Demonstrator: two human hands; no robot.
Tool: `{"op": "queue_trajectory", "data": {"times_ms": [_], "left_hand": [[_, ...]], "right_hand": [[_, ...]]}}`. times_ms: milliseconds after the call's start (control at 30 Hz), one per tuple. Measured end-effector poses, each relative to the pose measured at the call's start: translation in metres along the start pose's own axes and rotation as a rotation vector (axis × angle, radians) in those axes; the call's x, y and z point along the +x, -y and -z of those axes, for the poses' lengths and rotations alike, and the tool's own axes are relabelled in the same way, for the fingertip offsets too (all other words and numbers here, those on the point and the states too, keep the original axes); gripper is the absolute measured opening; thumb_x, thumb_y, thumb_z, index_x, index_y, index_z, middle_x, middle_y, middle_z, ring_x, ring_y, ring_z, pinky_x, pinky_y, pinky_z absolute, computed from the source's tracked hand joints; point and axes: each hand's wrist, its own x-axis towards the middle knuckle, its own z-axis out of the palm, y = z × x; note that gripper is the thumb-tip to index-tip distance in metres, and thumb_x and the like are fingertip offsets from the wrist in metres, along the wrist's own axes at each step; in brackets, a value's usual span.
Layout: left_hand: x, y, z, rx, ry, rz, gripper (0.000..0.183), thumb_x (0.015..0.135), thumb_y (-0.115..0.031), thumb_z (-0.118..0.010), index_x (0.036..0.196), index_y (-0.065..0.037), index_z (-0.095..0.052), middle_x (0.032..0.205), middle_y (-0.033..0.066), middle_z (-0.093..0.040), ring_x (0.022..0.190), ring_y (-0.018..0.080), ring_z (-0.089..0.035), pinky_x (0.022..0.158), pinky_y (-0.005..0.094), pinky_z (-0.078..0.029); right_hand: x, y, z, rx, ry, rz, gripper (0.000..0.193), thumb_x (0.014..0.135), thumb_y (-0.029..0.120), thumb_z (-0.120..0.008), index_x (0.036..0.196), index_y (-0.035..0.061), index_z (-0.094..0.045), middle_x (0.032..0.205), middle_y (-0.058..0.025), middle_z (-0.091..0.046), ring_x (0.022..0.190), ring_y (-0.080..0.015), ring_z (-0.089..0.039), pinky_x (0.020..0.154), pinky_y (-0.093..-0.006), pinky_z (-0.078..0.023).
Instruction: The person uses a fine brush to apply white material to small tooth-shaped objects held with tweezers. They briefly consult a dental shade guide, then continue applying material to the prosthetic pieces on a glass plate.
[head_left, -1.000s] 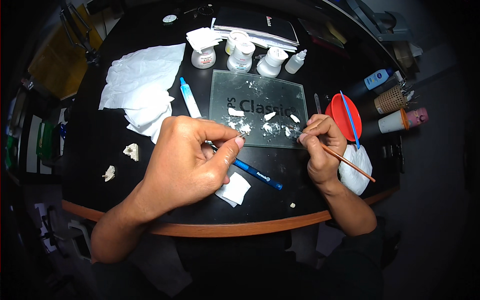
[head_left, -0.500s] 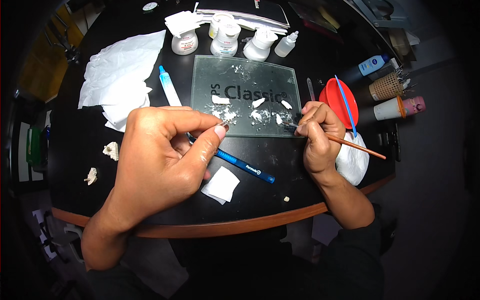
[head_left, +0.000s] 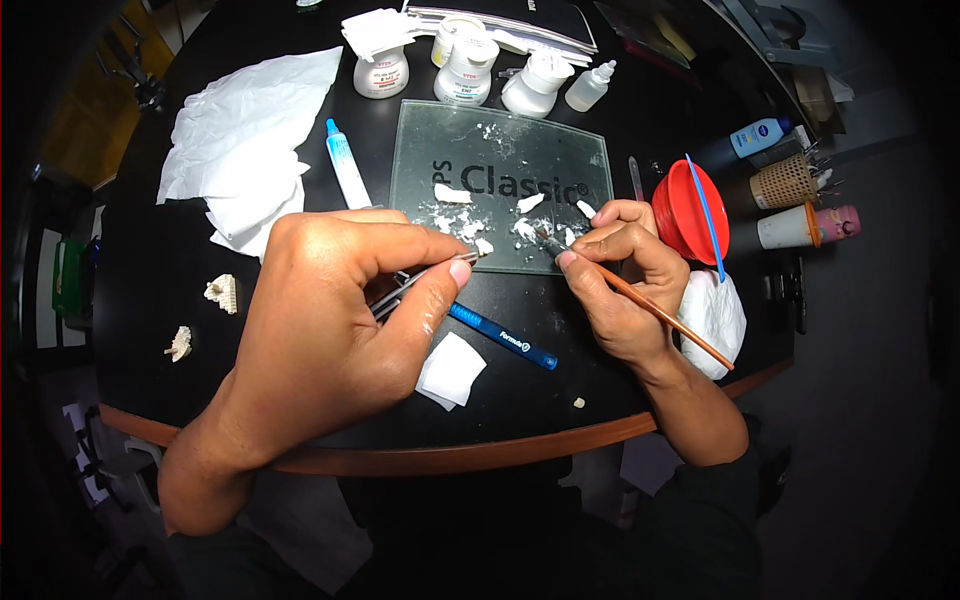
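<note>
My left hand [head_left: 335, 300] is closed on slim metal tweezers [head_left: 385, 301], mostly hidden by the fingers. At their tip sits a small white tooth-shaped piece [head_left: 484, 246], over the near edge of a glass slab [head_left: 500, 135]. In my right hand [head_left: 630, 285], gripped like a pen, is a fine brush [head_left: 655, 305] with an orange-brown wooden handle. Its dark tip meets the middle patch of white paste [head_left: 526, 229] on the slab. Another patch of crumbly paste [head_left: 445, 215] lies to the left, and several smooth white strips [head_left: 453, 194] lie behind.
Behind the slab stand white jars [head_left: 466, 75] and a dropper bottle [head_left: 590, 88]. A red bowl [head_left: 672, 215] with a blue stick [head_left: 708, 215] stands right, beside white tissue [head_left: 714, 325]. A blue pen-like tool [head_left: 505, 340], folded tissue [head_left: 452, 370] and tooth models [head_left: 221, 292] lie nearer.
My right hand has brought the brush left, from the right-hand paste to the middle patch. The tweezers have turned, so the small tooth-shaped piece now shows at their tip. The view has shifted slightly.
</note>
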Motion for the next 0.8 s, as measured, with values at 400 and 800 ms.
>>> {"op": "queue_trajectory", "data": {"times_ms": [400, 800], "left_hand": [[-0.001, -0.005, -0.001, 0.119, -0.005, -0.038, 0.008, 0.085, 0.002, -0.074, 0.092, 0.006, -0.076, 0.065, 0.0111, -0.064, 0.057, 0.0158, -0.059, 0.054, 0.0295, -0.040], [-0.001, -0.004, -0.001, 0.127, 0.001, -0.006, 0.008, 0.088, 0.001, -0.074, 0.093, 0.007, -0.076, 0.067, 0.0108, -0.065, 0.059, 0.0169, -0.062, 0.055, 0.0287, -0.043]], "right_hand": [[0.005, -0.006, 0.017, 0.241, -0.175, -0.168, 0.017, 0.080, -0.005, -0.050, 0.068, 0.0075, -0.050, 0.060, -0.0035, -0.059, 0.058, -0.0097, -0.046, 0.092, -0.0348, -0.045], [0.004, -0.011, 0.011, 0.108, -0.157, -0.222, 0.020, 0.076, -0.007, -0.055, 0.063, 0.0066, -0.048, 0.057, -0.0023, -0.054, 0.063, -0.0110, -0.048, 0.090, -0.0338, -0.045]]}}
